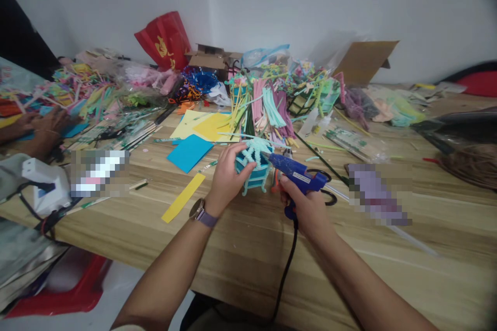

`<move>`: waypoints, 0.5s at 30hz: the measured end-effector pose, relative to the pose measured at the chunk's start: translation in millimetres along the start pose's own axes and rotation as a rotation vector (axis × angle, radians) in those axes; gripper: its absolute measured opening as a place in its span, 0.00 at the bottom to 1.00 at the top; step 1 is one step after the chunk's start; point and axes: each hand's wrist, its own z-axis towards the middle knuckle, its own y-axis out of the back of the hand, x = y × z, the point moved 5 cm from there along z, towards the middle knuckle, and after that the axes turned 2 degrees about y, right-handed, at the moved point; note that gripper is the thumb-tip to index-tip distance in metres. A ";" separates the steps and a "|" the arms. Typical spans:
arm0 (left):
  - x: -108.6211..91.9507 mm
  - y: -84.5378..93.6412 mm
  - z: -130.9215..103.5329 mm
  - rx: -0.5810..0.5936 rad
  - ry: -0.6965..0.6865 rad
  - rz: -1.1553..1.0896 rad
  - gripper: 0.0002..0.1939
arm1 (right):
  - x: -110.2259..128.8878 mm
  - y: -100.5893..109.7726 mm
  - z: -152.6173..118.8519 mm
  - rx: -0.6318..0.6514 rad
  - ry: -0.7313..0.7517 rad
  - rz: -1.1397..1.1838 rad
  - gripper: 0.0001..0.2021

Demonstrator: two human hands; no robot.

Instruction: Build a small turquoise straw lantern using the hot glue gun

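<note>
My left hand (230,176) wraps its fingers and thumb around the left side of a small blue craft piece (256,178) with light-green trim and curled feet, which stands on the table. Fuzzy mint pipe cleaners (254,150) spread over its top. In my right hand (301,199) is a blue hot glue gun (293,170), gripped by its handle. Its nozzle points left at the pipe cleaners, and I cannot tell whether it touches them. Black-handled scissors (328,196) lie behind the glue gun, partly covered by it.
Colourful pipe cleaners (267,103) pile up at the back, near a red bag (165,41) and cardboard boxes. Blue paper (190,152) and a yellow strip (183,198) lie left. Another person's hands (44,126) are at far left, behind a white power strip (46,186). The gun's cord (287,269) crosses the front edge.
</note>
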 end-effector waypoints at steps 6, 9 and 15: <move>-0.7 0.4 -0.1 -0.003 0.000 0.003 0.16 | -8.5 1.4 2.4 0.014 0.009 -0.006 0.21; -0.7 0.2 -0.1 0.000 0.001 0.002 0.16 | -7.0 1.5 1.9 0.016 0.003 -0.020 0.21; -0.6 0.0 0.0 -0.001 -0.002 0.007 0.16 | -4.6 1.7 1.7 0.003 0.014 -0.042 0.22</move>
